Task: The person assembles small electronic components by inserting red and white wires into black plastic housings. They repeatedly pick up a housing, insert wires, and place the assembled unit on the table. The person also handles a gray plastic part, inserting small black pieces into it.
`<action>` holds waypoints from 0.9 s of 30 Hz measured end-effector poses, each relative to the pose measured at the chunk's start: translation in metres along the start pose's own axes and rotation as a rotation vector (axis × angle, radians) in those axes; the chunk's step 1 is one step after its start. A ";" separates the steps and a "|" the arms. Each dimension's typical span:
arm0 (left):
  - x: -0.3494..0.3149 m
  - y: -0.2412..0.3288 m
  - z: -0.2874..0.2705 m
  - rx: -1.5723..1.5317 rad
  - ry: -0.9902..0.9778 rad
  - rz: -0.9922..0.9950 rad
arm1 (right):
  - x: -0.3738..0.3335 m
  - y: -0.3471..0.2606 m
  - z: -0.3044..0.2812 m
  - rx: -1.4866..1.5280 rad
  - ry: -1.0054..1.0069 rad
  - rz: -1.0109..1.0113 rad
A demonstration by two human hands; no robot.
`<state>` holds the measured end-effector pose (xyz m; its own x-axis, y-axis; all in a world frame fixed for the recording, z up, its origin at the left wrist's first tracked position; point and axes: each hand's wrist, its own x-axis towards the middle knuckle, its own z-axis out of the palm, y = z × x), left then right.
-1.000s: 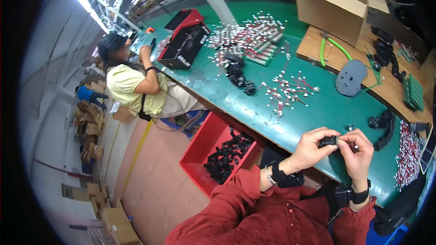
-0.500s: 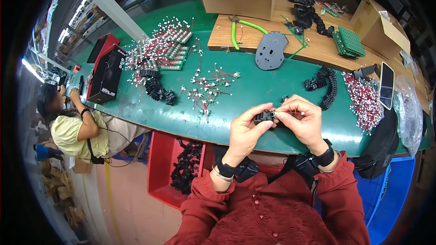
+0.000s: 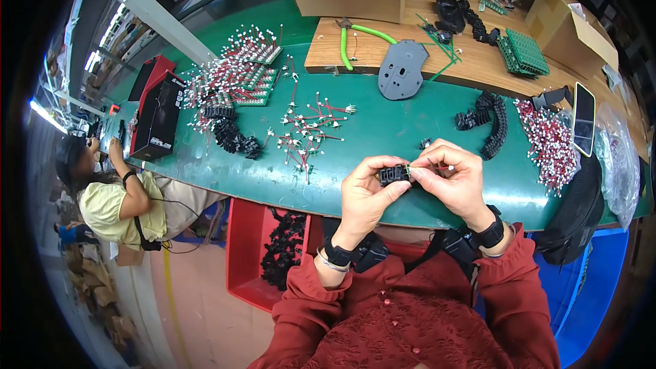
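Note:
Above the near edge of the green table, my left hand [image 3: 369, 195] grips a short row of black plastic housings [image 3: 392, 175] between thumb and fingers. My right hand [image 3: 451, 179] is pinched against the right end of that row. Its fingertips hold a small wired board, mostly hidden, whose red wire and white connector [image 3: 449, 167] stick out by the fingers. Just beyond the hands lies a small black piece [image 3: 425, 143]. Several loose wired boards [image 3: 311, 130] are scattered left of my hands, and a curved row of black housings [image 3: 497, 126] rests to the right.
Stacked wired boards [image 3: 239, 75] and another black row [image 3: 232, 135] lie at the left. Green-handled pliers [image 3: 346, 48] and a grey mouse-shaped shell [image 3: 403, 70] are farther back. At the right are a wire pile [image 3: 547, 140] and a phone [image 3: 583, 117]. A person [image 3: 123, 205] sits at far left.
The black row in my left hand has turned slightly, so more of its housings show. My right fingertips stay at its end. The whole view has shifted a little.

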<state>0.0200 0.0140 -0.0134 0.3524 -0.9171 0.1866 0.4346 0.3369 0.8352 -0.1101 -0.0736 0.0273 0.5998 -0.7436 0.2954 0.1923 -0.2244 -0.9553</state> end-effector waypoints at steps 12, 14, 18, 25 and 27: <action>-0.002 0.002 0.000 0.156 0.010 0.079 | -0.001 0.000 0.002 -0.072 -0.023 -0.041; -0.003 0.004 0.002 0.167 0.027 0.080 | -0.001 0.000 0.002 -0.116 -0.048 -0.086; -0.004 0.003 0.001 0.207 0.013 0.128 | -0.001 0.002 -0.003 -0.101 -0.103 -0.065; -0.004 0.004 0.001 0.222 0.011 0.139 | 0.000 0.007 -0.006 0.087 -0.127 0.089; -0.004 0.003 0.001 0.185 0.004 0.135 | 0.000 0.008 -0.003 0.211 -0.101 0.133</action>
<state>0.0192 0.0182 -0.0111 0.4003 -0.8653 0.3017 0.2239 0.4116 0.8834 -0.1106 -0.0771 0.0197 0.7033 -0.6886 0.1765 0.2576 0.0154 -0.9661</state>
